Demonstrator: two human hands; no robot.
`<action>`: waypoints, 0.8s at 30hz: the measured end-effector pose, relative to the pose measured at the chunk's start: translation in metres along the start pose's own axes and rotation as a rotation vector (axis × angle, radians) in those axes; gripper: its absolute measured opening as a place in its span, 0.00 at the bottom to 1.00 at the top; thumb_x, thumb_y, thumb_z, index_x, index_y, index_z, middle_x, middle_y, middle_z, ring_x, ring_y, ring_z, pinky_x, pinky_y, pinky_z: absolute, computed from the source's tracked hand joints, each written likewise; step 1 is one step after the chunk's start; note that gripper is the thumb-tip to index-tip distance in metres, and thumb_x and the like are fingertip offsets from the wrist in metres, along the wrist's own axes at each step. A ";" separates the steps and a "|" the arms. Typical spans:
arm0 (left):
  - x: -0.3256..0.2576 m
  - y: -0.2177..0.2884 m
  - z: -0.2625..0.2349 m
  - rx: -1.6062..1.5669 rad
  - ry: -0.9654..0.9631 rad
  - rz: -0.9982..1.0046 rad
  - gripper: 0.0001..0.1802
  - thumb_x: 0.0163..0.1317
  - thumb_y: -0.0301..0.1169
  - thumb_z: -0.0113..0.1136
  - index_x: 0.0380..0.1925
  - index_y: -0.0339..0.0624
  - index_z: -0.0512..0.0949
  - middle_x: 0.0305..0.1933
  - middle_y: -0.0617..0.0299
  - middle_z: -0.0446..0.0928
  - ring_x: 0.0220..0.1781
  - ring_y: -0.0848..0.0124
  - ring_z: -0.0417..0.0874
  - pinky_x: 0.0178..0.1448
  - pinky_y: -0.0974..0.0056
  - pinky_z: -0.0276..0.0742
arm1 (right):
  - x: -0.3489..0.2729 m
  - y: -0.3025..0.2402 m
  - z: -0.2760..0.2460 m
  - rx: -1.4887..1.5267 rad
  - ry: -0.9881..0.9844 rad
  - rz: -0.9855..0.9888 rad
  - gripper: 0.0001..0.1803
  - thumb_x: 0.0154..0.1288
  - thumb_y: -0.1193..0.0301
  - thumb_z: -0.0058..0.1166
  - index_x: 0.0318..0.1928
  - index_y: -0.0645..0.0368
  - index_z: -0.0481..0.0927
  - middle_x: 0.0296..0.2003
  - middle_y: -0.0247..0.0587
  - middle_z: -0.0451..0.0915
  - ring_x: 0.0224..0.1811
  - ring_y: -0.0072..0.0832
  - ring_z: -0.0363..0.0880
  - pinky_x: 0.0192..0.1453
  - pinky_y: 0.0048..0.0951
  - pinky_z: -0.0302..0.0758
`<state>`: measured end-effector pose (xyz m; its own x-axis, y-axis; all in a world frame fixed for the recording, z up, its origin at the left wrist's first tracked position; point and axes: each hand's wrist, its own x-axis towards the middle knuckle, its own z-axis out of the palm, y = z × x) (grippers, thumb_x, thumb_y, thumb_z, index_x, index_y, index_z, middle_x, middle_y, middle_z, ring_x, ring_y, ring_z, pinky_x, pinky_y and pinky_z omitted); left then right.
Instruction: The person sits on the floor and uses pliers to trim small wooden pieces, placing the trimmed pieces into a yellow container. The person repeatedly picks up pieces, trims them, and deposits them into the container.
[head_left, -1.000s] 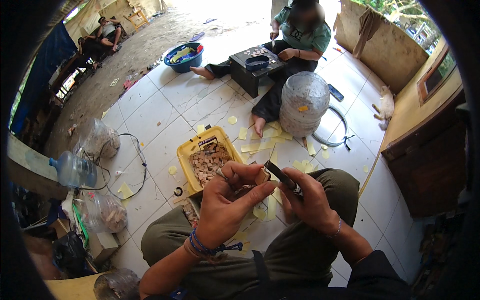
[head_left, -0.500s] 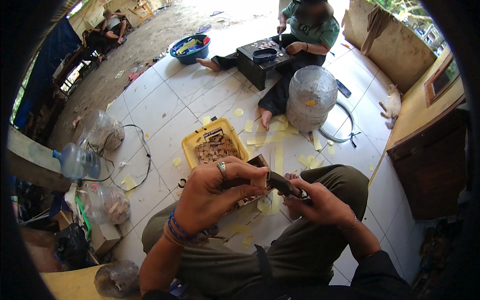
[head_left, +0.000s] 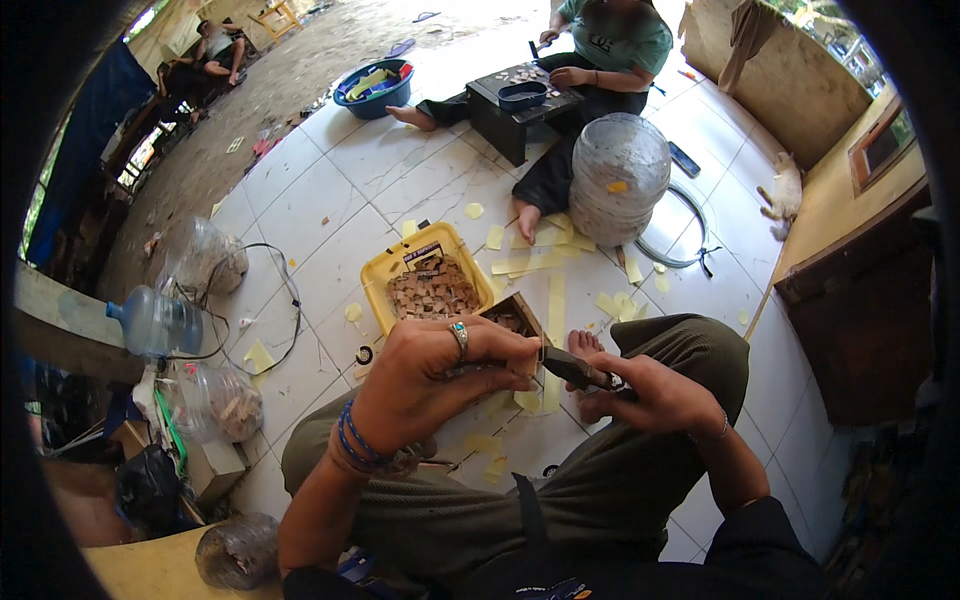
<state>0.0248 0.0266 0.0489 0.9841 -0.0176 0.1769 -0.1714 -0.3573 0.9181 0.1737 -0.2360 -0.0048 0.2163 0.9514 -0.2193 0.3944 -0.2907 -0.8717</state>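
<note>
Left hand (head_left: 430, 375) clenched on small piece, just left of knife (head_left: 578, 370) gripped crosswise by right hand (head_left: 650, 392).

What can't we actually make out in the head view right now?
- What the left hand pinches: its fingers cover the piece.
- The dark tool in the right hand: only its front end shows, the grip is inside the fist.
- The small wooden box: the left hand hides its near side.
- Contents of the yellow tray: brown bits, too small to tell apart.
- Picture corners: black fisheye rim.
</note>
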 end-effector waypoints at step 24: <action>0.004 -0.002 0.002 0.426 0.181 0.162 0.17 0.59 0.21 0.74 0.48 0.45 0.88 0.47 0.57 0.87 0.48 0.62 0.91 0.51 0.60 0.89 | 0.015 0.006 0.016 -0.391 0.596 -0.145 0.26 0.69 0.76 0.65 0.66 0.56 0.76 0.42 0.53 0.86 0.42 0.47 0.88 0.46 0.41 0.82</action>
<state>0.0287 0.0251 0.0465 0.9160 0.0445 0.3988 -0.2499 -0.7144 0.6536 0.1656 -0.2222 -0.0204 0.5434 0.7983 0.2596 0.7224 -0.2871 -0.6291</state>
